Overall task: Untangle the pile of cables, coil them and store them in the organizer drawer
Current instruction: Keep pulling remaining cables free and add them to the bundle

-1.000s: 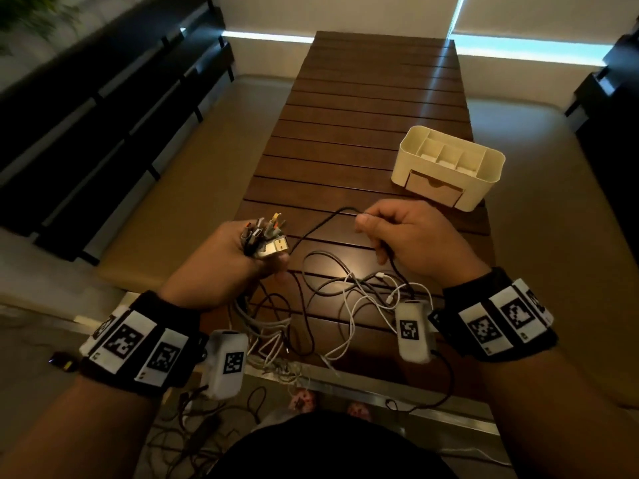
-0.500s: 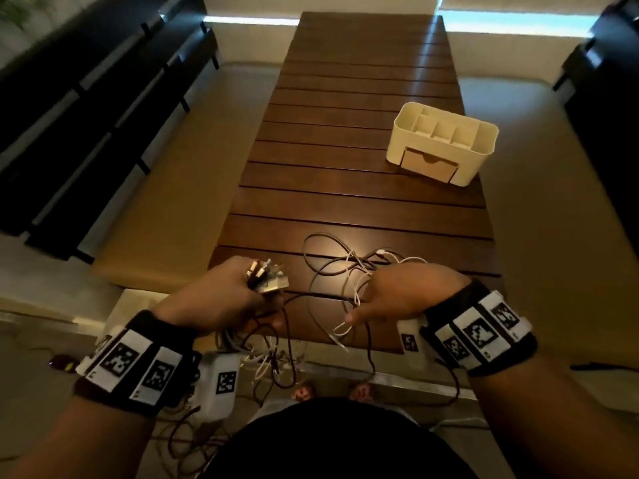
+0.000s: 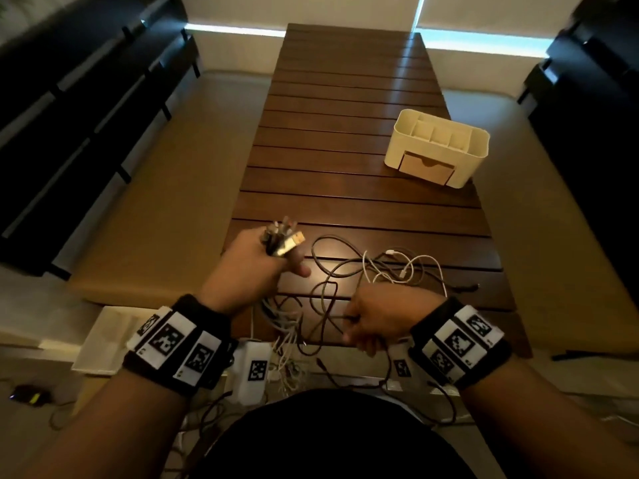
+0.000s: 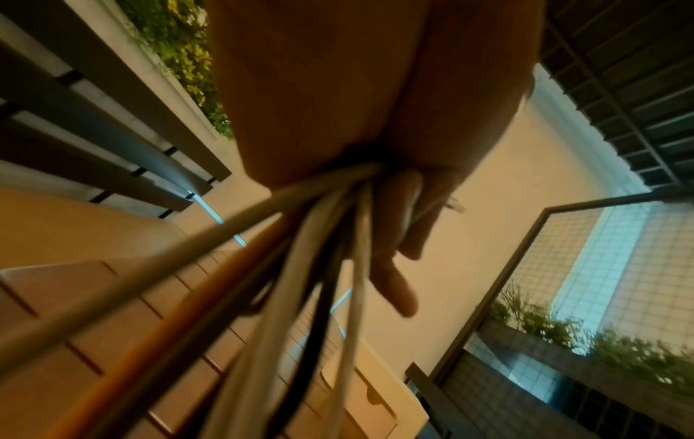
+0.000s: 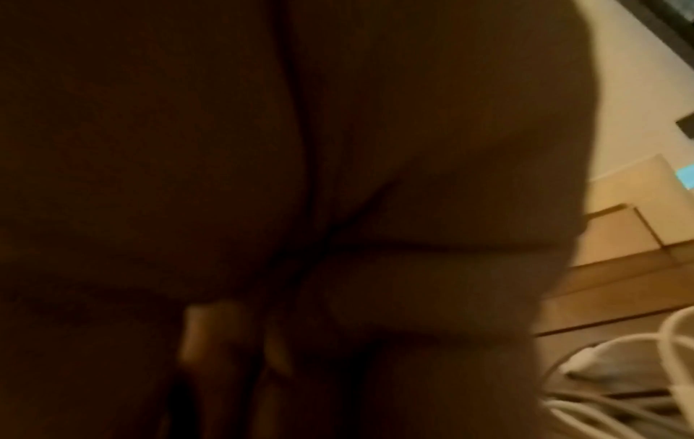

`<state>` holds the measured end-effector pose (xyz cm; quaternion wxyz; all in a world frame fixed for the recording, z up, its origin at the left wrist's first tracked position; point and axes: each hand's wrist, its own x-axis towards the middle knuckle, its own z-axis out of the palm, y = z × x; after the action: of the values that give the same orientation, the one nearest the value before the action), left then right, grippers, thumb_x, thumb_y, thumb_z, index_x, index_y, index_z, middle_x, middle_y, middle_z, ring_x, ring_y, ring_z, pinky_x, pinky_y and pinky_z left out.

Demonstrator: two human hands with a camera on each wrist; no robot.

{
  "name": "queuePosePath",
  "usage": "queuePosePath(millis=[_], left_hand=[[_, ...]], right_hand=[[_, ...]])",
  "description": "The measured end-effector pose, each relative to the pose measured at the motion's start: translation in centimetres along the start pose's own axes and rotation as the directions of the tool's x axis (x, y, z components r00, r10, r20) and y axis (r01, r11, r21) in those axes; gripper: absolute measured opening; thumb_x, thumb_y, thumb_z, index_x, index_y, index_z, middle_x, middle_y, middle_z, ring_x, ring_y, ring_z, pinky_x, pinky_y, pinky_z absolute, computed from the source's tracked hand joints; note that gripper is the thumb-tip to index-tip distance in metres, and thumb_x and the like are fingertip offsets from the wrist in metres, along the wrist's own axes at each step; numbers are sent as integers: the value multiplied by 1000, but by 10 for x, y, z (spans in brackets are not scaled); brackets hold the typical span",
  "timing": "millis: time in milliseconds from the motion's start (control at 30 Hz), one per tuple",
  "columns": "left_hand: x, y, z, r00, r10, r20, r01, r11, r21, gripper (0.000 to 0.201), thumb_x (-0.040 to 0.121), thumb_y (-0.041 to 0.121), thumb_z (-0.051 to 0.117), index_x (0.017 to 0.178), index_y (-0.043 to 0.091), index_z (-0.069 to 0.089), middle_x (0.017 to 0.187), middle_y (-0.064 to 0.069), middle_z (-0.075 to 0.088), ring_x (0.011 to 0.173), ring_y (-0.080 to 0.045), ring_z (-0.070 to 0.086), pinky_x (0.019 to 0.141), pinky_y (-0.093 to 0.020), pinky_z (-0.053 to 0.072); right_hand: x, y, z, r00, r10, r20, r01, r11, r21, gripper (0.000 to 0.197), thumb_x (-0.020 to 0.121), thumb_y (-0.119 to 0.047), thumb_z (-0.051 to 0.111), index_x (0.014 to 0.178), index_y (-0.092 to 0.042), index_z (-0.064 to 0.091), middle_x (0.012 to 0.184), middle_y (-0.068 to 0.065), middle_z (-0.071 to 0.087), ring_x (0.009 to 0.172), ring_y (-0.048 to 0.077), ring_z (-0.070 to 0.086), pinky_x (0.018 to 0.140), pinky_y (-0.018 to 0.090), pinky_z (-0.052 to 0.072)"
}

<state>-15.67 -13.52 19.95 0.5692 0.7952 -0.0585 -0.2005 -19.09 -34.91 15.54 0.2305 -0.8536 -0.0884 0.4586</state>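
Note:
My left hand [image 3: 262, 261] grips a bundle of cable ends [image 3: 281, 238], plugs sticking up out of the fist; the cables [image 4: 300, 267] trail down from it in the left wrist view. Black and white cables [image 3: 387, 271] lie tangled on the near end of the wooden table [image 3: 345, 133]. At the table's near edge my right hand [image 3: 373, 323] is curled and pinches a dark cable [image 3: 325, 316]. The right wrist view is dark, filled by the palm [image 5: 338, 178], with white cable [image 5: 638, 371] at its lower right. A cream organizer [image 3: 439, 146] with a shut drawer [image 3: 427, 167] stands at the right.
Loose cables hang off the table's near edge [image 3: 290, 361] toward the floor. A tan bench [image 3: 166, 202] runs along the table's left side and dark slatted furniture [image 3: 69, 115] stands beyond it. A white tray [image 3: 107, 340] lies on the floor at the left.
My right hand came down and toward me from above the tangle to the table's near edge, drawing the dark cable along. The left hand kept its hold on the bundle.

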Motion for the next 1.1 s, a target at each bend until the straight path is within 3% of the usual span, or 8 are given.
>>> queuePosePath(millis=[100,267,367,533,633,700,867,1100], left_hand=[[8,-4,-9,997,10,-80,-17,997,-75,11,99,15,61,100,5,59,82,-10,75,42,-6,41,44,-22,36],[17,-4,-6,994,12,-107,-31,984,-174,5,100,15,59,96,11,58,72,-6,71,44,-7,42,46,-23,36],[16,0,2,996,36,-83,-57,961,-269,8,99,10,59,92,11,56,68,-8,66,41,-8,39,44,-22,34],[11,12,17,980,199,33,-162,875,-455,13,98,6,56,86,9,53,61,-1,57,41,-8,36,43,-21,34],[11,19,19,972,233,-10,-206,836,-508,14,100,7,54,87,12,56,69,-5,62,42,-7,38,44,-21,36],[10,22,18,978,205,-41,-197,840,-505,13,100,9,54,88,13,57,73,-8,66,45,-9,44,46,-21,40],[12,11,11,1000,2,-5,-4,931,-366,13,98,24,59,97,11,59,93,-16,77,87,-28,76,81,-46,60],[9,-5,10,999,37,-2,-35,942,-335,20,98,23,61,81,17,53,52,-2,49,59,-24,67,62,-37,53]], right_hand=[[-6,8,0,995,88,44,-76,973,-219,37,88,-51,68,102,-17,72,82,-6,67,75,12,61,73,31,49],[-26,-3,-26,955,65,-291,-100,989,-107,67,75,-73,66,128,-32,61,117,-13,62,109,10,57,95,38,51],[-31,-10,-34,863,-60,-502,79,997,17,74,74,-67,72,137,-33,54,129,-12,58,114,7,56,94,29,50],[-22,-32,-16,894,-283,-348,351,924,149,101,73,-51,83,155,-39,25,160,-25,16,140,-1,24,110,18,28],[-8,-42,-4,913,-283,-293,359,900,249,68,86,-39,76,145,-33,43,150,-13,43,122,1,44,92,7,35],[1,-44,1,916,-262,-303,350,892,285,32,93,-37,68,122,-25,61,120,-3,68,104,11,63,88,23,48],[9,-38,5,947,-210,-245,265,940,217,23,97,-52,56,83,-34,60,77,-12,65,70,2,60,69,24,43],[4,-8,1,933,-232,-276,322,880,349,46,88,-42,72,131,-37,56,132,-12,61,117,2,57,101,23,43]])
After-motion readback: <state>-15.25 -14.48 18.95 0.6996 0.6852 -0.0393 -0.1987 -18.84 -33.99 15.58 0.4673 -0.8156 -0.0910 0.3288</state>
